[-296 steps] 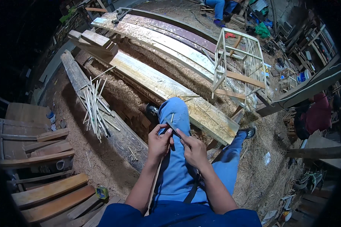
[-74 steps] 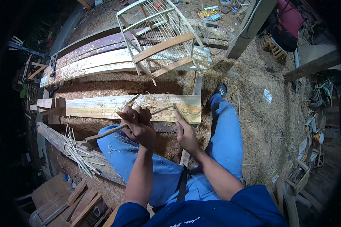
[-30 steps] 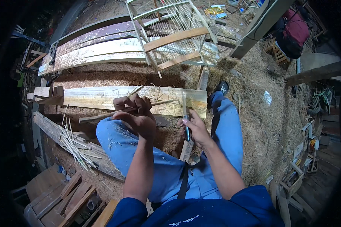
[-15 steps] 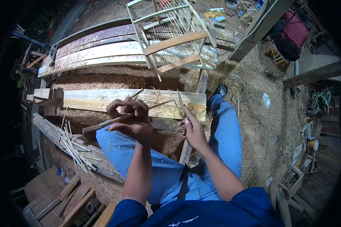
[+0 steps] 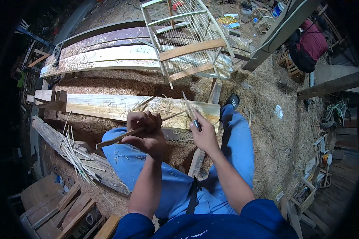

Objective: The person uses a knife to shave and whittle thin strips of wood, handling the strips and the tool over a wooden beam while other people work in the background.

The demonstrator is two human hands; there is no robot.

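My left hand (image 5: 146,133) is closed around a thin wooden stick (image 5: 112,141), which slants from above my left thigh up toward the right. A knife (image 5: 188,104) is gripped in my right hand (image 5: 204,135), its narrow blade pointing away from me and its dark handle partly covered by my fingers. The stick's far end lies close to the blade; whether they touch I cannot tell. Beneath both is a pale wooden plank (image 5: 91,104) strewn with thin shavings, set across in front of my knees.
A slatted wooden frame (image 5: 191,49) leans on a long bench (image 5: 119,55) beyond the plank. Thin sticks (image 5: 77,159) lie in a bundle on a rough beam (image 5: 48,133) at left. A post (image 5: 267,46) stands at far right, a person in red (image 5: 311,42) behind it.
My left hand has moved slightly right and its fingers have curled tighter on the stick. The knife has shifted a little, with my right forefinger now stretched along it.
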